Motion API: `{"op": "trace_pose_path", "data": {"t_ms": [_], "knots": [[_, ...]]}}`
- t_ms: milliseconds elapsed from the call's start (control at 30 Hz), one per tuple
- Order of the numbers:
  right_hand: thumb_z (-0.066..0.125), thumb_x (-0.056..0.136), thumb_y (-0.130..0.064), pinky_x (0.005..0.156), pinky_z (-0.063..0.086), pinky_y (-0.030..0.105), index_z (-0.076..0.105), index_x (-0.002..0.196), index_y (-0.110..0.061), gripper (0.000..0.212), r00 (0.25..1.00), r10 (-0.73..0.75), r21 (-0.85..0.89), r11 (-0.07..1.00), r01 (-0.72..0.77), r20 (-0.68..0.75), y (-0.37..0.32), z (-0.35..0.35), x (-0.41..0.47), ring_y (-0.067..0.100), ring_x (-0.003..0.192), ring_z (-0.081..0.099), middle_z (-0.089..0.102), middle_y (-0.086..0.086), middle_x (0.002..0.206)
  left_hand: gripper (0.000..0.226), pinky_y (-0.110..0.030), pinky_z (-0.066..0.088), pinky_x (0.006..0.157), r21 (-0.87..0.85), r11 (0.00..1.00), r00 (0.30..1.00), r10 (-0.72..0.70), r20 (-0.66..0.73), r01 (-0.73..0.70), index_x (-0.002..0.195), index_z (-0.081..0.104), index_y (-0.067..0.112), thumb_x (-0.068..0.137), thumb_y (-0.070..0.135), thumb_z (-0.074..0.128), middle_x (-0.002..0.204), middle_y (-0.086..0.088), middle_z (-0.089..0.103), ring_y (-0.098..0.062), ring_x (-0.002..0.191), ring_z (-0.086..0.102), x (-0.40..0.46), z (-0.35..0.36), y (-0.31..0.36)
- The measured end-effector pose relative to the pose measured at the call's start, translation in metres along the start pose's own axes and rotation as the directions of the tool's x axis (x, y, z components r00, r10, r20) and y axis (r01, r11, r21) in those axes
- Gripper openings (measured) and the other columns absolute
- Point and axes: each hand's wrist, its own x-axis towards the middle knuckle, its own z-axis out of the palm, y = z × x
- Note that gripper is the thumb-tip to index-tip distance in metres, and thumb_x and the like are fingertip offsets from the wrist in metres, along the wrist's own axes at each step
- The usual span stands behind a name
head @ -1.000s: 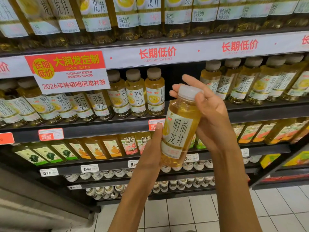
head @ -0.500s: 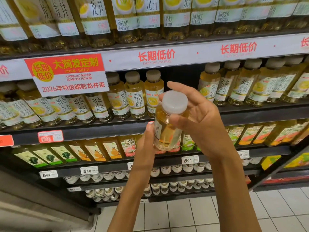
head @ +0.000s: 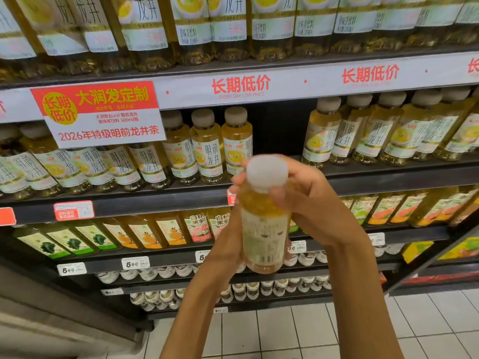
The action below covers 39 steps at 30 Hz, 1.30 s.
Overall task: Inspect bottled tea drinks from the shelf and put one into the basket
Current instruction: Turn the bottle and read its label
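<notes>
A yellow tea bottle with a white cap is held upright in front of the shelf, its barcode side turned toward me. My right hand grips its neck just below the cap, thumb in front. My left hand holds the lower body from the left, mostly behind the bottle. Rows of the same tea stand on the middle shelf, with a gap at the centre. No basket is in view.
Larger tea bottles fill the top shelf. Fruit-labelled drinks and small capped bottles sit on the lower shelves. A red and white promo sign hangs at the left. White floor tiles lie below.
The bottle has been turned from its front label, through a tilt toward me, to upright with the barcode side facing me. Both hands kept hold and sank slightly.
</notes>
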Motion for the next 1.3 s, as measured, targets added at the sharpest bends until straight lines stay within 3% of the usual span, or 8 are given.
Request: {"op": "trace_pose_path", "data": {"t_ms": [267, 400, 500, 600, 700, 833, 1133, 1300], "knots": [[0.061, 0.083, -0.025, 0.082, 0.055, 0.026, 0.063, 0.111, -0.018, 0.028, 0.914, 0.046, 0.171, 0.985, 0.025, -0.403, 0.012, -0.006, 0.009, 0.016, 0.101, 0.068, 0.073, 0.002, 0.107, 0.049, -0.013, 0.05, 0.078, 0.12, 0.987, 0.989, 0.122, -0.086, -0.112, 0.092, 0.064, 0.04, 0.069, 0.067, 0.029, 0.094, 0.017, 0.072, -0.003, 0.099, 0.066, 0.001, 0.007, 0.008], [0.055, 0.089, -0.032, 0.088, 0.055, 0.033, 0.062, 0.116, -0.014, 0.033, 0.922, 0.036, 0.211, 0.976, 0.049, -0.385, 0.01, -0.016, 0.012, 0.023, 0.11, 0.065, 0.071, 0.008, 0.112, 0.071, -0.042, 0.055, 0.084, -0.057, 0.998, 0.998, -0.035, -0.056, 0.032, 0.106, 0.068, 0.021, 0.07, 0.072, 0.036, 0.102, -0.013, 0.072, -0.032, 0.095, 0.068, 0.003, 0.006, -0.001], [0.049, 0.091, -0.033, 0.098, 0.049, 0.046, 0.058, 0.123, -0.014, 0.038, 0.953, 0.082, 0.284, 0.959, 0.005, -0.291, 0.013, -0.022, 0.012, 0.03, 0.116, 0.061, 0.067, 0.012, 0.119, 0.07, -0.035, 0.054, 0.061, -0.227, 0.964, 0.978, -0.1, 0.184, 0.142, 0.11, 0.065, 0.003, 0.092, 0.064, 0.035, 0.088, -0.019, 0.068, -0.029, 0.07, 0.067, -0.002, 0.004, -0.008], [0.05, 0.093, -0.021, 0.091, 0.054, 0.042, 0.056, 0.125, -0.016, 0.033, 0.948, 0.099, 0.275, 0.961, -0.012, -0.302, 0.016, -0.025, 0.012, 0.026, 0.108, 0.065, 0.07, 0.009, 0.111, 0.072, -0.037, 0.056, 0.066, -0.255, 0.942, 0.95, -0.147, 0.274, 0.219, 0.106, 0.068, 0.002, 0.091, 0.063, 0.033, 0.089, -0.02, 0.069, -0.029, 0.073, 0.068, 0.0, 0.004, -0.007], [0.059, 0.086, -0.019, 0.075, 0.058, 0.029, 0.059, 0.119, -0.015, 0.034, 0.923, 0.081, 0.215, 0.977, 0.002, -0.377, 0.01, -0.026, 0.013, 0.018, 0.097, 0.069, 0.073, 0.005, 0.105, 0.064, -0.042, 0.054, 0.086, -0.096, 0.987, 0.991, -0.126, 0.047, 0.13, 0.107, 0.071, 0.022, 0.081, 0.068, 0.035, 0.106, -0.01, 0.073, -0.026, 0.098, 0.069, 0.01, 0.005, -0.002], [0.063, 0.088, -0.015, 0.08, 0.058, 0.03, 0.056, 0.12, -0.017, 0.033, 0.823, 0.048, 0.016, 0.999, -0.047, -0.566, 0.011, -0.027, 0.018, 0.015, 0.097, 0.07, 0.072, 0.005, 0.105, 0.05, -0.027, 0.056, 0.079, 0.17, 0.982, 0.997, 0.082, -0.016, -0.078, 0.109, 0.062, 0.024, 0.073, 0.058, 0.064, 0.108, -0.001, 0.07, -0.015, 0.1, 0.067, 0.013, 0.013, 0.0], [0.047, 0.099, -0.024, 0.077, 0.058, 0.028, 0.057, 0.125, -0.018, 0.029, 0.832, 0.102, 0.045, 0.995, -0.092, -0.546, 0.023, -0.04, 0.022, 0.011, 0.094, 0.068, 0.07, -0.002, 0.105, 0.041, -0.045, 0.055, 0.087, -0.037, 0.998, 0.999, 0.053, 0.011, -0.052, 0.105, 0.065, 0.022, 0.076, 0.051, 0.066, 0.101, -0.009, 0.073, -0.028, 0.096, 0.069, 0.027, 0.017, -0.005], [0.056, 0.094, -0.018, 0.072, 0.057, 0.028, 0.061, 0.117, -0.02, 0.023, 0.777, -0.035, 0.016, 0.998, 0.058, -0.629, 0.029, -0.044, 0.03, 0.014, 0.089, 0.07, 0.074, -0.004, 0.095, 0.033, -0.024, 0.056, 0.078, 0.063, 0.974, 0.975, 0.219, 0.025, -0.22, 0.115, 0.059, 0.02, 0.086, 0.035, 0.06, 0.111, -0.002, 0.07, -0.013, 0.101, 0.067, 0.044, 0.022, -0.006]]}}
